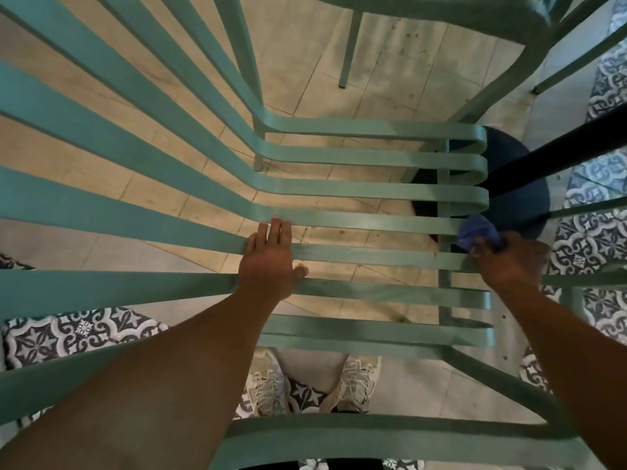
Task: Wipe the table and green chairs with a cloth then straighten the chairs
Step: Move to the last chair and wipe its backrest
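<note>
Looking straight down, a green slatted chair (pixel 339 222) fills the view, its long slats sweeping in from the left and bending into the seat. The person's left hand (pixel 269 259) lies flat across the seat slats near the bend, fingers straight and together pointing away, thumb spread to the right, palm pressing the slats with nothing in its grip. The right hand (pixel 509 259) is at the right end of the seat, where the slats curl over at the front edge; its fingers are curled tight around a bunched blue cloth (pixel 476 232), which pokes out on the far side of the knuckles and touches the end of a slat. Just beyond the cloth a dark round table base (pixel 522 198) sits on the floor, with a black post rising from it toward the upper right. Another green chair (pixel 441 11) stands at the far side, one thin leg planted on the beige floor tiles (pixel 390 62). Below the seat, between the slats, a pair of pale sneakers (pixel 356 385) stands on patterned tiles (pixel 68 334).
</note>
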A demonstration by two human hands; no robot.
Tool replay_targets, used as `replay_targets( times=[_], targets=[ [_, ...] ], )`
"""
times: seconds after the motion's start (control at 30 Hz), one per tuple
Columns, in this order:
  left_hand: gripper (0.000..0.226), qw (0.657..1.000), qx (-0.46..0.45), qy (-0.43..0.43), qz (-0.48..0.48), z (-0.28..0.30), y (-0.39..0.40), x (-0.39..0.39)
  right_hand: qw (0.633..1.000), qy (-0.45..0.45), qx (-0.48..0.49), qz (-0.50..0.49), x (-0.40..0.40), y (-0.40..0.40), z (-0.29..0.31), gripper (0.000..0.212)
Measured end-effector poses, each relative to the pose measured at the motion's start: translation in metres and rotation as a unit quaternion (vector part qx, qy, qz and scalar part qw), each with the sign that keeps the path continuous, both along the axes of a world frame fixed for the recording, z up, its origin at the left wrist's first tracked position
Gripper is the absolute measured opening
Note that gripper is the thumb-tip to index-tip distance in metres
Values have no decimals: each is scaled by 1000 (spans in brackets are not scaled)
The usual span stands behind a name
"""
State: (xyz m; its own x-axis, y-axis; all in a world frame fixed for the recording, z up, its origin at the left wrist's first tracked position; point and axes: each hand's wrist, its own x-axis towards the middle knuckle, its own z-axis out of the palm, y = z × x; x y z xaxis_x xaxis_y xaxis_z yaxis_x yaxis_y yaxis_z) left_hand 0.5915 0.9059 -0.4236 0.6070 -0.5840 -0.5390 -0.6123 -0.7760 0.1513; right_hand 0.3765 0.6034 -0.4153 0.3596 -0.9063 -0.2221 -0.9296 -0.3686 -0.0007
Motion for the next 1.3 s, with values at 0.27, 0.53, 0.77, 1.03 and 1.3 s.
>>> replay_targets(
  times=[0.27,0.53,0.77,1.03,1.3],
  targets=[
    [79,995,-58,42,66,10,-2,10,948,-173,124,236,145,201,-28,26],
    [101,998,29,48,-41,16,-4,19,894,-160,129,398,81,147,-18,28],
    [90,996,44,49,-54,19,1,14,962,-31,64,262,-43,27,13,36],
    [74,996,7,87,8,18,-4,24,804,-113,252,527,100,257,-18,29],
    [78,995,25,97,5,20,-6,23,700,-23,284,655,39,157,11,33]
  ],
)
